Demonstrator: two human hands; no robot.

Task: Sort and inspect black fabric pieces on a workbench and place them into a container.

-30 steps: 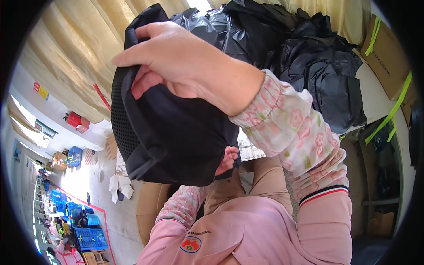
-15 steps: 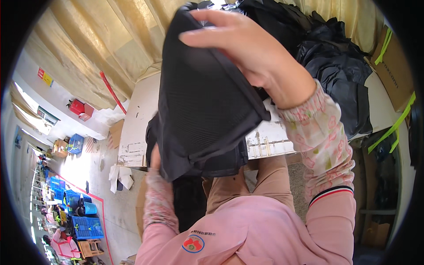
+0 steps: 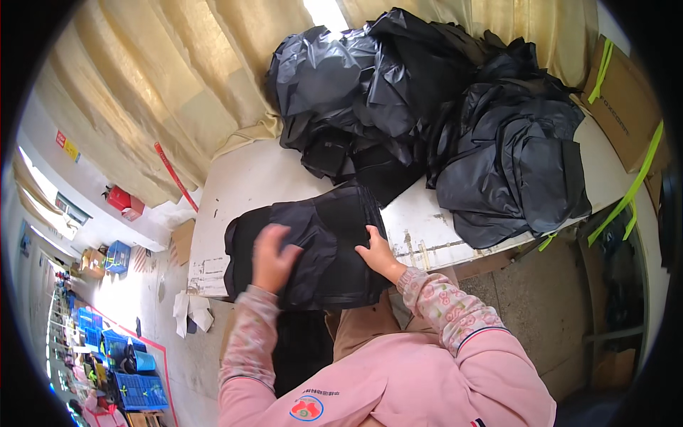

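A stack of black fabric pieces [image 3: 324, 235] lies at the near edge of the white table, with some panels matte and others slightly shiny. My left hand [image 3: 272, 262] is over the left part of the stack, blurred by motion, its thumb apart from the fingers. Whether it touches the cloth I cannot tell. At the stack's right edge rests my right hand [image 3: 380, 255], thumb and forefinger spread on the fabric. Its other fingers are partly hidden.
Large heaps of shiny black material [image 3: 398, 85] cover the back and right of the worn white table [image 3: 220, 185]. A cardboard box [image 3: 626, 114] with yellow-green straps stands at the right. Beige curtains [image 3: 163, 78] hang behind. Blue crates [image 3: 139, 391] are on the floor far left.
The black fabric held up before me has come down flat on the stack. My right hand has dropped to its right edge, and my left hand has come up over its top.
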